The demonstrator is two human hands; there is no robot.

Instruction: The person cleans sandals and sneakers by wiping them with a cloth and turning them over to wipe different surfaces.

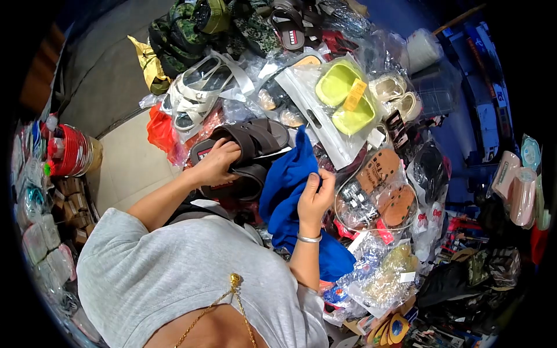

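My left hand [216,166] grips a dark brown slide sandal [258,139], with its fingers inside near the insole. The second brown sandal [249,181] lies just below it, partly covered by the hand. My right hand [316,200], with a silver bangle at the wrist, pinches a bright blue cloth [284,188] between thumb and fingers. The cloth hangs bunched beside the sandals, and its lower end passes behind my right wrist. Right of this hand lies a clear bag with brown sandals [380,185].
Bagged footwear is heaped all around: lime-green clogs [342,95], white sandals [197,95] and cream shoes [397,95]. A red ribbed container [69,151] stands on the left. Camouflage bags [180,40] lie at the back, beside the tiled floor [130,156]. Packaged goods [522,185] hang at right.
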